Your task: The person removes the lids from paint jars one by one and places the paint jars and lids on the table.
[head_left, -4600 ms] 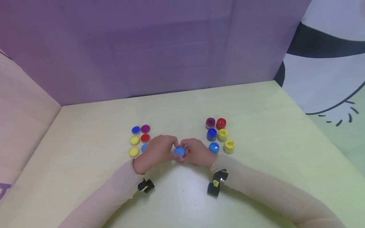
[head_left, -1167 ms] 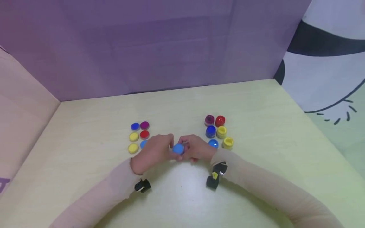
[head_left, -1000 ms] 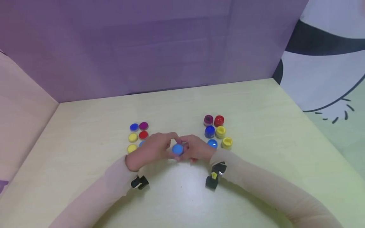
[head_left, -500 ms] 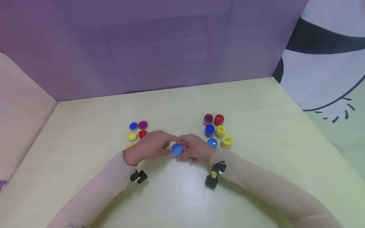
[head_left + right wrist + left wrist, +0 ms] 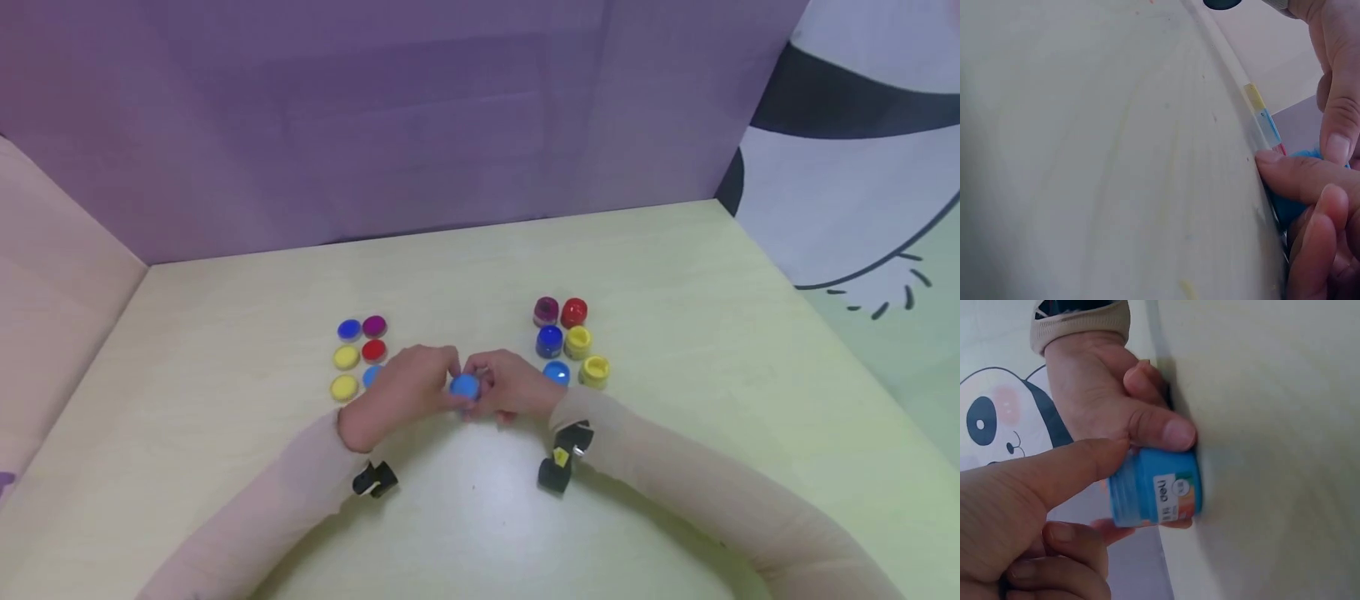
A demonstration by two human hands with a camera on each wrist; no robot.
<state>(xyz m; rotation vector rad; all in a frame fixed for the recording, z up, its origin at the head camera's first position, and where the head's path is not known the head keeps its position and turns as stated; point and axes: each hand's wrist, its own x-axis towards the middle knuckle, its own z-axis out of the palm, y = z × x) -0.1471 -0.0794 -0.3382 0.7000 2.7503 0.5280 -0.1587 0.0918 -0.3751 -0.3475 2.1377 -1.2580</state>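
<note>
Between both hands, at the middle of the table, is a small light blue paint jar (image 5: 1175, 487) with a printed label. Its ribbed lid (image 5: 465, 386) faces up in the head view. My left hand (image 5: 408, 383) pinches the lid between thumb and fingers. The right hand (image 5: 517, 387) grips the jar's body, its thumb (image 5: 1175, 432) along the side in the left wrist view. In the right wrist view the hands cover most of the jar.
Left of the hands lie several loose lids: blue (image 5: 349, 330), purple (image 5: 374, 326), red (image 5: 373, 351), yellow (image 5: 344, 387), and a light blue one (image 5: 371, 376) partly hidden. To the right stand several uncapped paint jars, including red (image 5: 574, 312) and dark blue (image 5: 550, 342). A purple panel (image 5: 420, 125) rises behind.
My left fingers loosened and spread off the lid half a second ago, and now close round it again. The right hand keeps its grip on the jar. The loose lids and uncapped jars stay put.
</note>
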